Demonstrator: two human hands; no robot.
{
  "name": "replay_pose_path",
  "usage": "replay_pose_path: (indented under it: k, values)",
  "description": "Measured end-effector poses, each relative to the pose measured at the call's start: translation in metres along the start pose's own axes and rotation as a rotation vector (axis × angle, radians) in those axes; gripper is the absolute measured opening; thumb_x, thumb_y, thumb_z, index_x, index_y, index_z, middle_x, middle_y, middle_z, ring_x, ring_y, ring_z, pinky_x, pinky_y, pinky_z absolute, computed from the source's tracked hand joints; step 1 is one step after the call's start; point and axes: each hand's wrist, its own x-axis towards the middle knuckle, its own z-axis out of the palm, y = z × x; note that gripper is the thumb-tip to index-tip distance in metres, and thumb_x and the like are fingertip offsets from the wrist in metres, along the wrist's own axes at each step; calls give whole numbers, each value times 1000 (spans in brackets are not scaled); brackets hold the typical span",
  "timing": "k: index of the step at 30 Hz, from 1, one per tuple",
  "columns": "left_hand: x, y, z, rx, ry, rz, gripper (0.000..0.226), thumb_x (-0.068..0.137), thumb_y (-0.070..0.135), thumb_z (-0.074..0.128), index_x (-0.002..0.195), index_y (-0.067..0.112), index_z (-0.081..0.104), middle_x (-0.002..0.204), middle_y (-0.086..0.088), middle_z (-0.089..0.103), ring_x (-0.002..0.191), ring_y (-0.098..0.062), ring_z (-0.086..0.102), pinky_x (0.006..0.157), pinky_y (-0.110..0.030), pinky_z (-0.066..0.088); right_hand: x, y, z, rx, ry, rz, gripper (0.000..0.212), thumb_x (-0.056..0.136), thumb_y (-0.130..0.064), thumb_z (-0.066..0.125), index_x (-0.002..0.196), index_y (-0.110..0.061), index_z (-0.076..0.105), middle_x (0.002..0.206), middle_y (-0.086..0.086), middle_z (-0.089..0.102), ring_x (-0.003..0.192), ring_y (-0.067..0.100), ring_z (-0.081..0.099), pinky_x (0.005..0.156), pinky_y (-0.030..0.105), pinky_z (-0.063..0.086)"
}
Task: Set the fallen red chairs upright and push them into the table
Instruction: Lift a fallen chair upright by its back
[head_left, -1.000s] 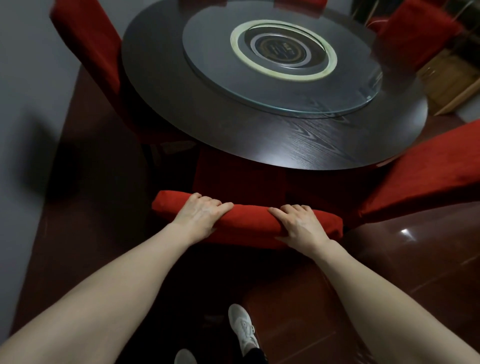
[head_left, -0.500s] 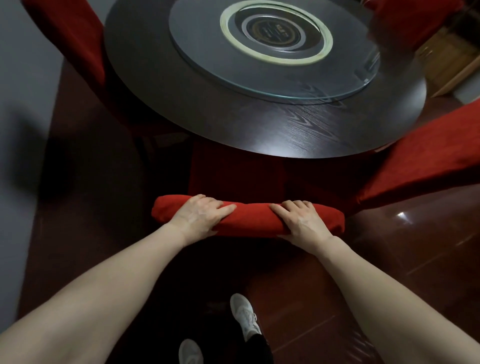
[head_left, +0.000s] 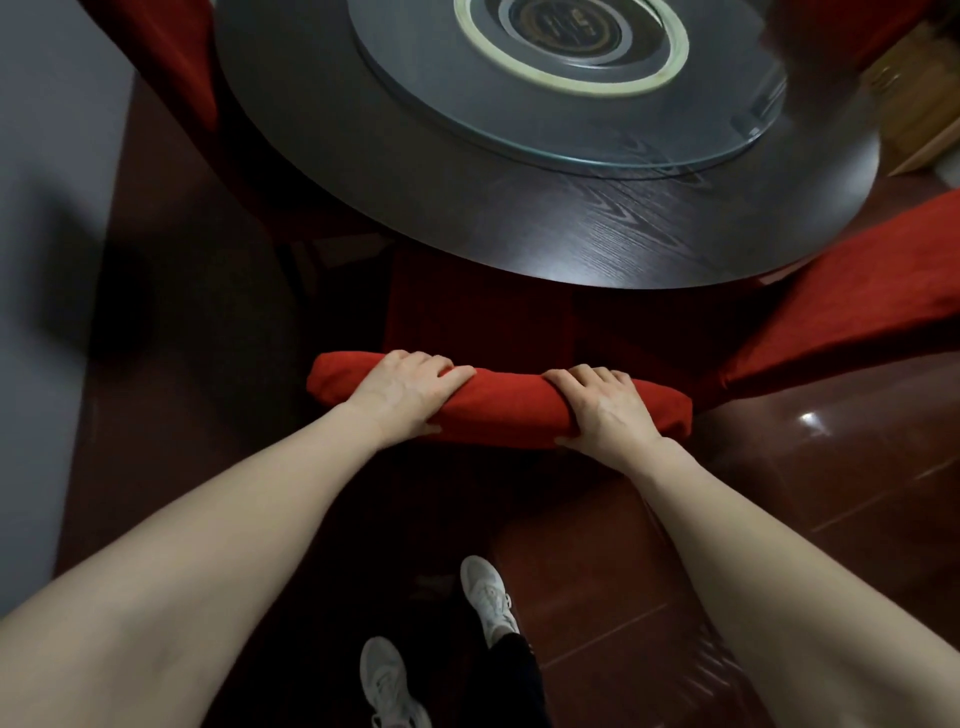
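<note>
While left hand (head_left: 402, 397) and right hand (head_left: 605, 410) grip the red chair (head_left: 509, 410), fingers (head_left: 415, 362) curled over its padded fabric top, a round wood-grain counter (head_left: 597, 228) lies beyond them.

Three red fabric-covered chairs: nearest chair (head_left: 498, 410), right chair (head_left: 857, 291), far-left chair (head_left: 156, 57); a fourth red shape at top right, too dim to tell. One round dark wooden table (head_left: 571, 223). One round glass turntable (head_left: 441, 104). Two bare hands: left hand (head_left: 402, 395), right hand (head_left: 605, 410). Two white sneakers: front sneaker (head_left: 488, 597), rear sneaker (head_left: 387, 686).
</note>
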Motion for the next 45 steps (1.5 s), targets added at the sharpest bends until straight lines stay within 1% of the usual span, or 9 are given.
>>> replay_pose_path:
  k: [6,10,12,15,20,27,33,38,45]
  values:
    - [2,1,-20,-66,-170,-49,101,70,65,70,149,28,21,140,-2,47,126,-24,48,104,-41,39,7,-7,-20,85,-143,35,99,59,-73,73,140,-27,38,127,5,55,116,29,55,101,46,40]
    - [-2,-15,-47,-64,-226,-86,84,78,72,55,146,27,34,139,-3,49,125,-26,49,102,-42,42,25,-21,-48,215,-203,-5,85,75,-79,53,140,-25,44,131,4,54,116,26,57,98,43,46]
    - [-3,-29,-67,-59,-190,-124,73,85,68,49,144,26,41,140,-3,50,125,-26,50,100,-40,44,42,-29,-66,229,-143,-38,69,87,-71,46,138,-24,48,131,5,54,116,26,58,97,42,47]
    - [-6,-56,-105,-59,-88,-206,62,90,61,50,140,26,46,138,-3,52,125,-25,50,98,-39,46,76,-41,-103,198,-34,-125,56,93,-59,47,135,-21,50,128,7,56,113,29,59,92,41,49]
    - [-12,-88,-158,-47,64,-317,55,93,53,53,139,24,48,135,-2,54,124,-24,50,98,-41,46,130,-59,-164,97,124,-240,52,93,-55,50,133,-21,48,123,7,58,110,31,59,85,40,50]
    - [-40,-134,-186,-111,272,-539,53,92,47,59,139,25,48,132,1,56,119,-20,51,95,-38,47,191,-96,-217,-17,286,-379,58,87,-55,59,134,-23,47,113,3,61,100,30,63,76,36,48]
    - [-76,-217,-193,-67,374,-604,54,86,43,68,134,25,52,121,1,60,110,-20,54,91,-37,49,256,-156,-253,-23,422,-475,60,83,-50,66,133,-21,50,104,4,64,93,30,64,65,31,37]
    - [-112,-310,-196,-12,395,-576,56,82,40,73,132,24,54,121,0,61,109,-22,56,90,-38,50,312,-231,-273,10,434,-479,57,83,-47,65,131,-21,50,105,3,64,95,29,63,71,34,46]
    - [-155,-470,-202,35,411,-496,61,79,35,77,134,24,53,125,-2,60,114,-24,55,92,-39,48,404,-344,-300,35,452,-417,59,83,-47,67,133,-22,47,107,2,62,97,28,62,74,35,47]
